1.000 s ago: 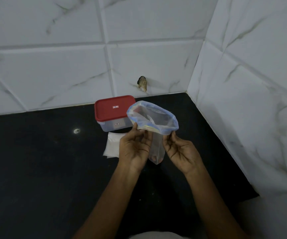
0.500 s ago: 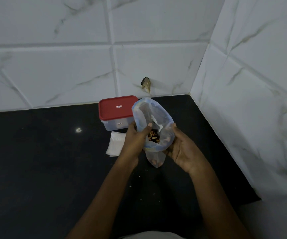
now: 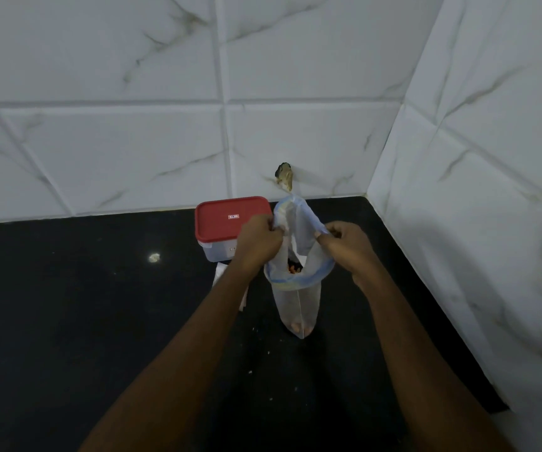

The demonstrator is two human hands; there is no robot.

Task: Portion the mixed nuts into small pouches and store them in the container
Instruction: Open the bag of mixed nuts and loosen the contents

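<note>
The left hand (image 3: 258,243) and right hand (image 3: 347,246) each pinch one side of the bag's (image 3: 299,298) blue rim, spreading its mouth. The bag hangs upright over the bench (image 3: 67,321), just right of the lidded container (image 3: 227,223), with the nuts (image 3: 294,269) low inside. This looks like opening the supply. Next, one hand must let go to fetch a pouch (image 3: 220,277), probably the white pile under the left forearm, keeping the bag level.

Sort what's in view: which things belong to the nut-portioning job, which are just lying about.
Job: zip bag, its rim pinched by the left hand and right hand; mixed nuts inside it; red-lidded container, shut; white stack beside it, probably pouches.
Lying about: pale speck on the counter; crumbs near the bag; brownish lump on the wall.
</note>
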